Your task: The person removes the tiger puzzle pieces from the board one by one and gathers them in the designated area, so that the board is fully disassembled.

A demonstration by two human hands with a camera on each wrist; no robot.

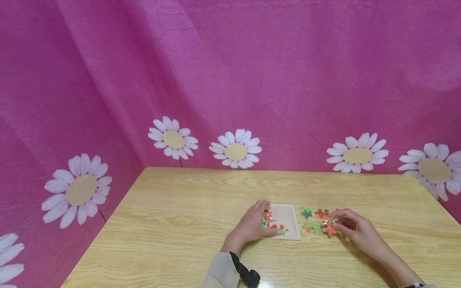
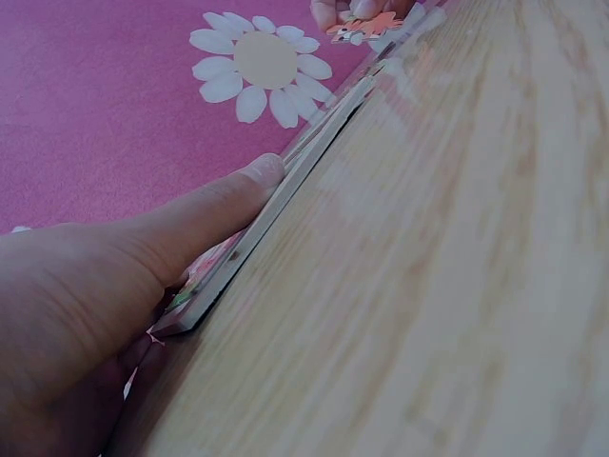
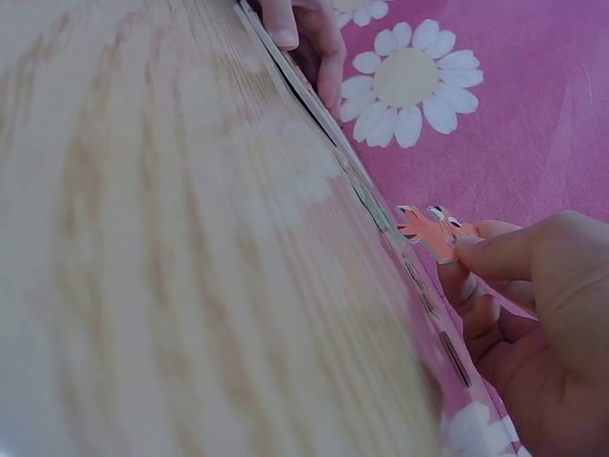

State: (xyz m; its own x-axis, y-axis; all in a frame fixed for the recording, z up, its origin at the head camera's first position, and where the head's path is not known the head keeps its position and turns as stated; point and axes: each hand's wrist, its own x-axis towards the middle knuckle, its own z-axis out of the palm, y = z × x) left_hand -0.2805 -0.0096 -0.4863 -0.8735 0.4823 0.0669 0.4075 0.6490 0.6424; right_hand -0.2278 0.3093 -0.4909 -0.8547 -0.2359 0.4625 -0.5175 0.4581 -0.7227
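My left hand (image 1: 250,223) holds the left side of a light wooden puzzle tray (image 1: 296,224), thumb at the near edge and fingers round the far side. Several joined pieces (image 1: 279,229), orange, red and green, lie along the tray's left and near sides, partly hidden by that hand. To the right of the tray, my right hand (image 1: 354,230) pinches an orange puzzle piece (image 1: 329,228) with a white-and-black animal face. In the right wrist view this piece (image 3: 433,231) is held between thumb and fingers, tilted above the tabletop.
Loose pieces lie between tray and right hand: a green piece (image 1: 306,212), a red-and-green piece (image 1: 321,213) and a light green and orange one (image 1: 311,228). The wooden table (image 1: 173,224) meets a pink curtain (image 1: 281,80) with daisies at its far and left edges.
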